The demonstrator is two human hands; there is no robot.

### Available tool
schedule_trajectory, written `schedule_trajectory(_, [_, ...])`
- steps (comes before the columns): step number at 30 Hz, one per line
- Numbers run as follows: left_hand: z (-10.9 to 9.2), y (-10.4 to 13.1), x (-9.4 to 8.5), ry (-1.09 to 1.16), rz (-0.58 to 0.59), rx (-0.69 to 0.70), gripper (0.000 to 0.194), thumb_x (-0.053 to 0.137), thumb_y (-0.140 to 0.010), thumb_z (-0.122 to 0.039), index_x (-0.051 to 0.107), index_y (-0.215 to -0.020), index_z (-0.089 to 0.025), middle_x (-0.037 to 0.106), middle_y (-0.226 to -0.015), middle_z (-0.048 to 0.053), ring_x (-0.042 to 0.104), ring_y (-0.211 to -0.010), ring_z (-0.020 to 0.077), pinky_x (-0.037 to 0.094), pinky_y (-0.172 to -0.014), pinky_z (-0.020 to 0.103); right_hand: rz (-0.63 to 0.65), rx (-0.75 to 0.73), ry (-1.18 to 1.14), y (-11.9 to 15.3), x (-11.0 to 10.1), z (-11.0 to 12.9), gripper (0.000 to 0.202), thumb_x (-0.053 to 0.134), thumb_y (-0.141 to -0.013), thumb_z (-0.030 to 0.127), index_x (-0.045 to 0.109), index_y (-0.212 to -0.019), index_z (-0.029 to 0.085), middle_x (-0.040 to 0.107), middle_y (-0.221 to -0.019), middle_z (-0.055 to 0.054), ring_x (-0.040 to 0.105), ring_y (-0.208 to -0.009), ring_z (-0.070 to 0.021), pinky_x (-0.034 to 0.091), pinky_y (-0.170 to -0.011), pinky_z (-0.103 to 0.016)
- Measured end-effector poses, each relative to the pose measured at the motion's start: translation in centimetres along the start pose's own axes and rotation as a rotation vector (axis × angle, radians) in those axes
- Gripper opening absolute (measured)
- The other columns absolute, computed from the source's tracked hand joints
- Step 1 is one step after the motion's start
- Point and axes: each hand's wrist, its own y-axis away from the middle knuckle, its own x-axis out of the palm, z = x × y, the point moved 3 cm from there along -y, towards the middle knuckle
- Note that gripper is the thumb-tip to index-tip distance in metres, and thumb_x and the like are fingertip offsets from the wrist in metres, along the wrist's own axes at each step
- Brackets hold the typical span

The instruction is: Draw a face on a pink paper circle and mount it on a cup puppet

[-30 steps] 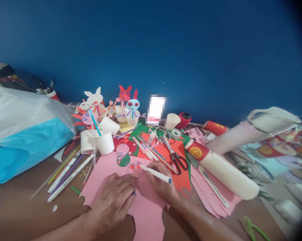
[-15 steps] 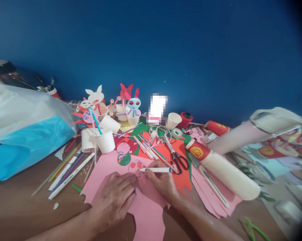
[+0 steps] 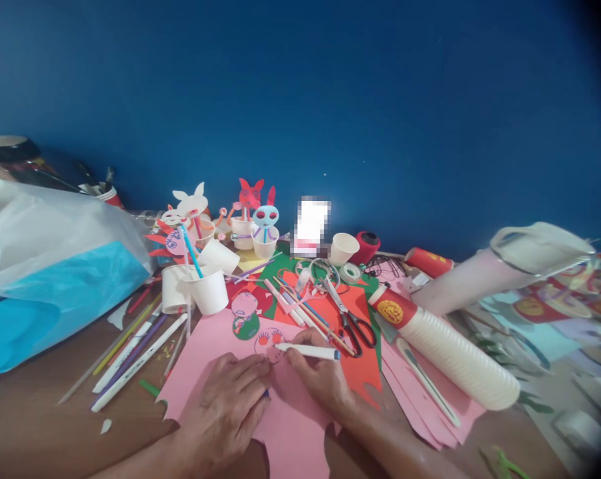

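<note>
A pink paper face [image 3: 264, 350] with red eyes and drawn lashes lies on a large pink sheet [image 3: 296, 429]. My right hand [image 3: 320, 382] grips a white marker [image 3: 313, 351], its tip at the face just under the right-hand eye. Fingers extended, my left hand [image 3: 225, 402] rests flat on the sheet and touches the face's lower left edge. Something small and blue shows under its fingers; I cannot make out what. Just beyond the face lie a green paper disc [image 3: 247, 326] and a pink disc [image 3: 244, 303].
Black-handled scissors [image 3: 359, 330] lie on orange paper to the right. Farther right are stacked paper cups [image 3: 455, 356] and a utility knife [image 3: 427, 379]. White cups [image 3: 208, 291] hold paper animal figures at the back left. Several markers [image 3: 139, 362] and a plastic bag [image 3: 66, 286] occupy the left.
The view has tipped slightly, so everything sits lower in the picture. The marker's tip is a little closer to the right-hand eye, and its back end slants lower. My left hand stays put.
</note>
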Motion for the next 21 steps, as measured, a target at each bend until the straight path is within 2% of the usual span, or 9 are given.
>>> schedule_trajectory(6, [0.1,0.1,0.3,0.048,0.029,-0.016,0.022,0.040,-0.092,-0.015,0.061,-0.093,-0.021,0.069,-0.104,0.005,0.057,-0.107,0.0211,0.030,-0.087,0.037,0.014,-0.094,0.024,-0.1,-0.2,-0.1,0.004,0.057,-0.082,0.024,0.057,-0.082,0.020,0.062,-0.071,-0.001,0.060,-0.064,-0.0160,0.048,-0.059,-0.026])
schedule_trajectory(15, [-0.2,-0.4,-0.4,0.008,0.028,0.014,0.017,0.046,-0.088,-0.013,0.061,-0.092,-0.020,0.070,-0.102,0.004,0.060,-0.103,0.0195,0.030,-0.088,0.035,-0.019,-0.010,0.019,0.1,0.1,-0.4,0.010,0.060,-0.080,0.025,0.056,-0.073,0.020,0.061,-0.066,0.001,0.057,-0.060,-0.0138,0.046,-0.056,-0.024])
schedule_trajectory(21, [-0.3,-0.6,-0.7,-0.033,0.013,0.059,0.014,0.047,-0.088,-0.014,0.060,-0.090,-0.019,0.071,-0.102,0.004,0.061,-0.101,0.0198,0.031,-0.088,0.034,0.027,0.017,0.044,0.3,0.3,-1.2,0.015,0.060,-0.082,0.029,0.054,-0.072,0.019,0.059,-0.061,0.002,0.055,-0.054,-0.0122,0.042,-0.050,-0.022])
